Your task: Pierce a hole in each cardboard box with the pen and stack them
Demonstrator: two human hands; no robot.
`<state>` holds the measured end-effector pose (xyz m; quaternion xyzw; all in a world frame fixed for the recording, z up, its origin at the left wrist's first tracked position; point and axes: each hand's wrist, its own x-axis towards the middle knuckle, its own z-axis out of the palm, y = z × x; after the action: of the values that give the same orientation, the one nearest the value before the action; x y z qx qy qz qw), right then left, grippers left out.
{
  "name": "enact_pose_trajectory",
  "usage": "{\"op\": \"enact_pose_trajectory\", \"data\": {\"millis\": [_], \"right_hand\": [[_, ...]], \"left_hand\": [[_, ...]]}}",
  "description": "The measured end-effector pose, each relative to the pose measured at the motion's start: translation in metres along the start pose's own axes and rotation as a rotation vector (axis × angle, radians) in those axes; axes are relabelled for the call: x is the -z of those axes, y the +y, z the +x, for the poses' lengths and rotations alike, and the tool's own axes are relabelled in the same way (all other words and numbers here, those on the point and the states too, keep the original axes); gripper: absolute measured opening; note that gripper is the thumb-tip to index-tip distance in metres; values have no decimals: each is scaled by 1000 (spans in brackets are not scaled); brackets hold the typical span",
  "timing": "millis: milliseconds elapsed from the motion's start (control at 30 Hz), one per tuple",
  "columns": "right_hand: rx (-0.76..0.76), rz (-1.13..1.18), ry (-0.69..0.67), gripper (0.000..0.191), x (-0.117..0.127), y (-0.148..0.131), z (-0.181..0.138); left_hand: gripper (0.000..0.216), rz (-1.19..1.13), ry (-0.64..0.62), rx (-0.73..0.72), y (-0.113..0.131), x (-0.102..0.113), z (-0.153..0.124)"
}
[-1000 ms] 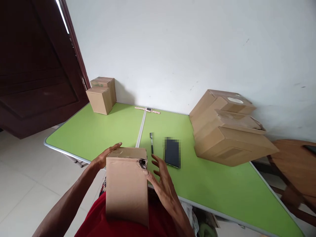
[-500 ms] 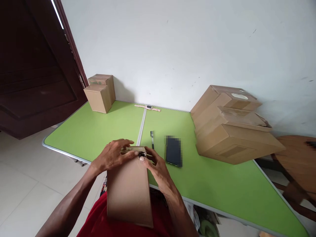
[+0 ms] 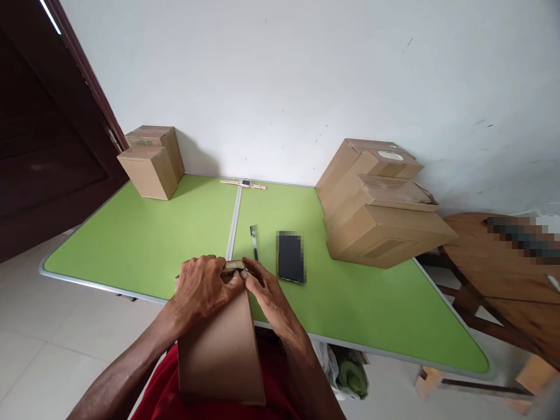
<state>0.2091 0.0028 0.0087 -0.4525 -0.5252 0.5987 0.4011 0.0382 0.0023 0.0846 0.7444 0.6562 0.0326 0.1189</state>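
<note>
A plain cardboard box (image 3: 219, 350) rests against my lap, its far end on the near edge of the green table (image 3: 153, 245). My left hand (image 3: 202, 289) lies over that far end with its fingers curled round the top. My right hand (image 3: 266, 294) pinches the same end at its right corner, fingers closed on the cardboard. A black pen (image 3: 254, 239) and a dark phone (image 3: 290, 258) lie just beyond my right hand.
Two small boxes (image 3: 151, 163) stand at the table's back left by a dark wooden door (image 3: 48, 134). A tilted stack of larger boxes (image 3: 380, 210) fills the back right. A wristwatch (image 3: 243, 184) lies by the wall. A round wooden table (image 3: 511, 274) stands to the right.
My left hand moved from the box's side onto its far end, and my right hand closed from open fingers onto the corner. The view shifted right.
</note>
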Motion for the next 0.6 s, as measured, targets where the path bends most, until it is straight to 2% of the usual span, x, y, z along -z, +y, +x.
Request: {"op": "enact_pose_trajectory", "data": {"millis": [100, 167, 267, 333, 433, 500, 600], "right_hand": [[37, -99, -30, 62, 3, -4, -4], [28, -169, -35, 67, 10, -5, -6], [-43, -225, -129, 79, 25, -3, -1], [-96, -280, -133, 76, 35, -1, 10], [-166, -493, 64, 61, 40, 3, 40], [-210, -632, 213, 39, 35, 8, 62], [-256, -702, 326, 11, 27, 18, 91]], "left_hand": [[45, -40, -7, -47, -4, -1, -2], [46, -132, -30, -110, -14, 0, -2], [42, -238, -52, -193, -29, 1, -3], [44, -241, -55, -223, -36, -1, -4], [55, -216, -45, -236, -40, -5, -6], [60, -203, -44, -227, -39, -7, -7], [65, -216, -67, -208, -37, -7, -7]]}}
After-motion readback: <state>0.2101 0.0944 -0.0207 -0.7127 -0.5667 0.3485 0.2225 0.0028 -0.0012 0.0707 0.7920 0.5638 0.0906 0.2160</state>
